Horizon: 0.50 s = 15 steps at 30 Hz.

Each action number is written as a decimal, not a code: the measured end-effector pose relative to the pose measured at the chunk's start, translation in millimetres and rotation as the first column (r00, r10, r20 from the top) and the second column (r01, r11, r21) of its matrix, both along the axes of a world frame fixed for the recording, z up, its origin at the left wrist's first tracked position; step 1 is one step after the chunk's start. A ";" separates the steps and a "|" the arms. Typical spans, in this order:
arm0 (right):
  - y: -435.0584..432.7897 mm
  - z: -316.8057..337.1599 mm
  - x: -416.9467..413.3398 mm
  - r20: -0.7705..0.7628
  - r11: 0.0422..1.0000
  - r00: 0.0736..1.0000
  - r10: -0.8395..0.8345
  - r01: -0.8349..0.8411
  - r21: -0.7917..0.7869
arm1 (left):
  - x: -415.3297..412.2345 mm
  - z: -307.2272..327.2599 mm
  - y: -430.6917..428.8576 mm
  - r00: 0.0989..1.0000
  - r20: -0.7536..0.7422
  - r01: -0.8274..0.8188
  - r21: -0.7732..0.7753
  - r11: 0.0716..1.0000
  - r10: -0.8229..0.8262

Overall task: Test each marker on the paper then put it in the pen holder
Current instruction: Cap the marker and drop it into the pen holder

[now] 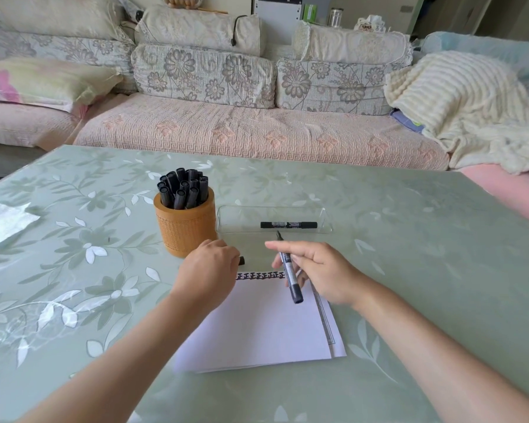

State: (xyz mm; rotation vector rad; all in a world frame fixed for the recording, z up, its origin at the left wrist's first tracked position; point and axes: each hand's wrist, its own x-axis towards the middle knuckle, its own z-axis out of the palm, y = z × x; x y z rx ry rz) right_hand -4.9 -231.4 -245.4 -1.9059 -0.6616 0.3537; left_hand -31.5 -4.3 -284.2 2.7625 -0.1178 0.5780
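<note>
Uncapped marker (289,271) at centre frame, tip pointing up, over the paper (257,325) | right hand (321,271) grip pinches it | left hand (209,270) grip curled round a black cap (242,260) | pen holder (185,227) left of centre, packed with capped pens (184,190) | clear tray (272,209) behind holds a spare marker (288,225) | green worktop (409,239)

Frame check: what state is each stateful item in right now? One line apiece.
held marker: uncapped, tip pointing toward the clear tray.
right hand: pinches the held marker.
left hand: grips a small black cap.
pen holder: upright, packed with capped stored markers.
clear tray: holds one capped tray marker, lying flat.
paper: row of test marks along far edge, otherwise blank.
</note>
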 end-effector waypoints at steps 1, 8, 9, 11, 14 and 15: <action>1.7 1.2 -0.8 -0.020 1.000 1.000 -0.017 0.017 0.014 | 1.2 -0.1 -0.4 1.000 -0.025 -0.009 -0.003 1.000 0.009; 4.2 7.8 -5.1 -0.011 0.996 0.996 -0.091 0.091 -0.021 | 9.7 6.2 0.7 0.991 -0.131 -0.043 -0.039 0.998 0.037; 3.4 7.5 -4.2 0.035 0.992 0.993 -0.116 0.117 -0.041 | 8.8 9.3 -0.1 0.992 -0.113 -0.053 -0.047 0.997 0.048; 1.9 4.3 -0.2 0.141 0.975 0.970 -0.200 0.212 -0.071 | 5.3 15.7 -1.6 0.994 -0.084 -0.075 -0.080 0.994 0.068; 0.1 1.1 5.3 0.311 0.926 0.898 -0.312 0.360 -0.109 | 0.1 22.1 -1.6 0.999 -0.045 -0.018 -0.210 0.978 0.009; -0.9 -0.2 6.5 0.354 0.915 0.881 -0.313 0.380 -0.134 | -1.6 23.3 -1.0 0.999 -0.025 0.020 -0.234 0.972 -0.027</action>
